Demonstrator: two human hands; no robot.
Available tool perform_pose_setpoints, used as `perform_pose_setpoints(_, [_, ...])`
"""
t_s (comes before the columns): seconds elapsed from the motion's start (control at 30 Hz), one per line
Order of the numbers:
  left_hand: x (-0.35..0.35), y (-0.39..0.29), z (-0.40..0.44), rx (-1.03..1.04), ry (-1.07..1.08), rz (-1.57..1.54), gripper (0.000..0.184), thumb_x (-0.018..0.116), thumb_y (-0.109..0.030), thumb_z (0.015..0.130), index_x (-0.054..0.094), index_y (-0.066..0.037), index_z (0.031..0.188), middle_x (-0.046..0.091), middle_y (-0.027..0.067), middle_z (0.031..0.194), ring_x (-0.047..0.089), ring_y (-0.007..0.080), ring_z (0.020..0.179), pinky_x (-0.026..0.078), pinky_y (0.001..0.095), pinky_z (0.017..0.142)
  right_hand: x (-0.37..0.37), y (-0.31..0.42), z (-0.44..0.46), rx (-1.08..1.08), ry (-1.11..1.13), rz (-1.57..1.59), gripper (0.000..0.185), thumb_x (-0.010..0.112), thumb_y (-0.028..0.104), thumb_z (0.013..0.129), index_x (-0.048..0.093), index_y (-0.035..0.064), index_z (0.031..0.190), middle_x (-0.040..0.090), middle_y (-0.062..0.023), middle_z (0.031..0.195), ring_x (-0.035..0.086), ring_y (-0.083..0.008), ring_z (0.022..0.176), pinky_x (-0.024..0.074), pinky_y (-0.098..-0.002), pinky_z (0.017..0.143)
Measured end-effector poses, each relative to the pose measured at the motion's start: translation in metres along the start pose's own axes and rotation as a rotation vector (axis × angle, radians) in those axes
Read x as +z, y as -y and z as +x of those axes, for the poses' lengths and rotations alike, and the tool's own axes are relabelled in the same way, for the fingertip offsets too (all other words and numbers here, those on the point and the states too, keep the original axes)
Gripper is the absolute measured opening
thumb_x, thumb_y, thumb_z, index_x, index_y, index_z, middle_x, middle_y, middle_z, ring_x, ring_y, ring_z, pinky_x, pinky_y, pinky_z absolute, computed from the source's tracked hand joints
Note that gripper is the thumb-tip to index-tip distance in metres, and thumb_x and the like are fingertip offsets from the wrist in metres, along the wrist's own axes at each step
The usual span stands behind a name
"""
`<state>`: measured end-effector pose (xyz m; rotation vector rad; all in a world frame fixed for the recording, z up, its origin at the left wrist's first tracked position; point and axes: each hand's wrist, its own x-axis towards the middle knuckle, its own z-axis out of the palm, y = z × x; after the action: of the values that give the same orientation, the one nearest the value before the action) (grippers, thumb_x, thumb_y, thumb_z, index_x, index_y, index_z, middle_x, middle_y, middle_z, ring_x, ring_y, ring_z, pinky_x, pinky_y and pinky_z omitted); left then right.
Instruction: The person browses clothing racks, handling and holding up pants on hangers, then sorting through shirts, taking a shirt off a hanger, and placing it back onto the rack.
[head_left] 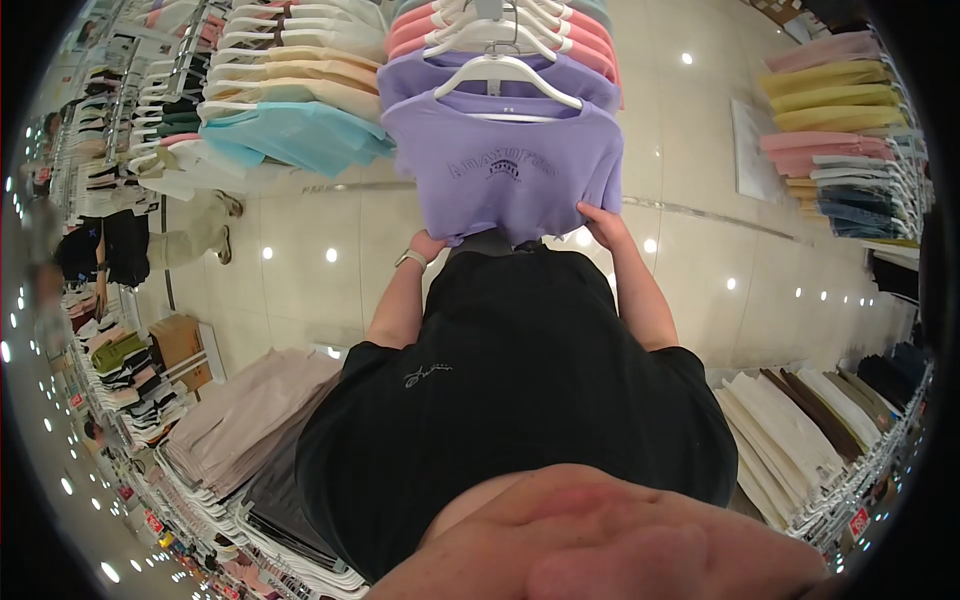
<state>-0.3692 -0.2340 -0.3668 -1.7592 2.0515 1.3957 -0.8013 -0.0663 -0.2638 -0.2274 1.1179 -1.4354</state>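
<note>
A purple shirt [505, 185] with dark printed lettering hangs from a white hanger [497, 68] at the front of a rack. My left hand [427, 245], with a light band on its wrist, is closed on the shirt's lower left edge. At the lower right side, my right hand [601, 222] pinches the same shirt between thumb and fingers. The fabric is spread between both hands, just in front of my body. Right behind it hangs another purple shirt [400, 78], followed by pink ones [408, 38].
Blue shirts [290, 135] and cream ones hang at the upper left. Folded-over trousers hang at lower left [245, 410] and lower right [790, 425]. More garments [830, 95] line the right. Another person [185, 245] stands at the left.
</note>
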Motion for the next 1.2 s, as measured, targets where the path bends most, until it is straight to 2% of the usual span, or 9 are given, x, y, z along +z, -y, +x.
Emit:
perform_pose_setpoints(0.07, [0.004,0.010,0.004,-0.068,-0.038,0.012,0.050,0.076,-0.031,0.082,0.070,0.007,0.114,0.075,0.0188,0.105,0.073,0.0305,0.099,0.056,0.0401,0.090,0.006,-0.002,0.002,0.018,-0.034,0.057,0.076,0.075,0.014,0.093,0.033,-0.0006,0.155,0.049,-0.0159,0.152,0.049,-0.0301,0.138,0.0390,-0.0457,0.117])
perform_pose_setpoints(0.17, [-0.001,0.007,0.001,-0.187,-0.065,-0.378,0.051,0.076,-0.030,0.082,0.070,0.007,0.117,0.075,0.0189,0.107,0.073,0.0302,0.099,0.056,0.0407,0.091,0.014,-0.002,0.008,0.019,-0.065,0.035,0.074,0.076,0.016,0.092,0.037,-0.0024,0.153,0.052,-0.0166,0.149,0.053,-0.0293,0.134,0.0423,-0.0443,0.114])
perform_pose_setpoints(0.27, [-0.006,0.001,-0.019,-0.082,-0.069,-0.571,0.051,0.077,-0.029,0.082,0.070,0.007,0.117,0.075,0.0192,0.108,0.072,0.0290,0.101,0.055,0.0406,0.093,0.001,-0.010,0.018,0.050,0.031,-0.131,0.070,0.078,0.014,0.090,0.043,-0.0062,0.147,0.059,-0.0168,0.141,0.059,-0.0284,0.126,0.0472,-0.0414,0.110])
perform_pose_setpoints(0.57, [-0.018,0.011,-0.029,-0.006,-0.116,-0.013,0.051,0.077,-0.029,0.081,0.069,-0.004,0.125,0.075,0.0166,0.117,0.074,0.0300,0.101,0.057,0.0411,0.090,0.002,-0.003,0.012,0.118,0.076,-0.132,0.071,0.079,0.010,0.087,0.043,-0.0046,0.146,0.058,-0.0152,0.141,0.058,-0.0305,0.129,0.0470,-0.0459,0.110])
perform_pose_setpoints(0.67, [-0.016,0.004,-0.031,-0.246,-0.005,-0.073,0.048,0.072,-0.024,0.084,0.067,0.000,0.126,0.074,0.0184,0.116,0.074,0.0300,0.100,0.059,0.0426,0.082,0.011,0.013,0.010,0.034,0.042,-0.066,0.067,0.077,0.014,0.090,0.044,-0.0037,0.145,0.058,-0.0150,0.141,0.058,-0.0302,0.128,0.0478,-0.0461,0.108])
perform_pose_setpoints(0.8, [0.005,0.035,-0.017,-0.276,-0.044,-0.616,0.042,0.068,-0.019,0.088,0.066,0.002,0.124,0.073,0.0159,0.108,0.072,0.0249,0.088,0.057,0.0383,0.069,0.033,0.046,0.012,-0.180,0.089,0.021,0.058,0.072,0.015,0.094,0.048,-0.0045,0.143,0.062,-0.0155,0.136,0.063,-0.0281,0.122,0.0496,-0.0439,0.106])
perform_pose_setpoints(0.87, [-0.007,0.011,-0.029,-0.316,-0.040,-0.850,0.038,0.066,-0.014,0.089,0.067,0.003,0.123,0.072,0.0139,0.104,0.069,0.0211,0.083,0.055,0.0350,0.065,0.026,0.054,0.021,-0.104,0.097,-0.093,0.052,0.070,0.015,0.096,0.051,-0.0067,0.139,0.065,-0.0149,0.132,0.065,-0.0260,0.118,0.0507,-0.0402,0.103])
perform_pose_setpoints(0.97, [-0.014,0.014,-0.022,-0.262,0.172,-1.054,0.037,0.064,-0.011,0.088,0.067,0.001,0.123,0.070,0.0099,0.104,0.065,0.0172,0.079,0.053,0.0325,0.066,0.022,0.059,0.023,-0.011,0.115,-0.107,0.046,0.068,0.016,0.098,0.054,-0.0082,0.135,0.067,-0.0147,0.129,0.067,-0.0243,0.114,0.0515,-0.0379,0.101])
perform_pose_setpoints(1.2, [-0.047,-0.071,-0.090,0.229,0.079,-0.574,0.026,0.061,-0.007,0.081,0.071,0.002,0.104,0.068,0.0036,0.095,0.061,0.0103,0.084,0.050,0.0273,0.074,0.045,0.070,0.007,-0.091,0.034,0.001,0.062,0.069,0.025,0.099,0.044,-0.0068,0.145,0.057,-0.0178,0.143,0.059,-0.0271,0.129,0.0503,-0.0424,0.105])
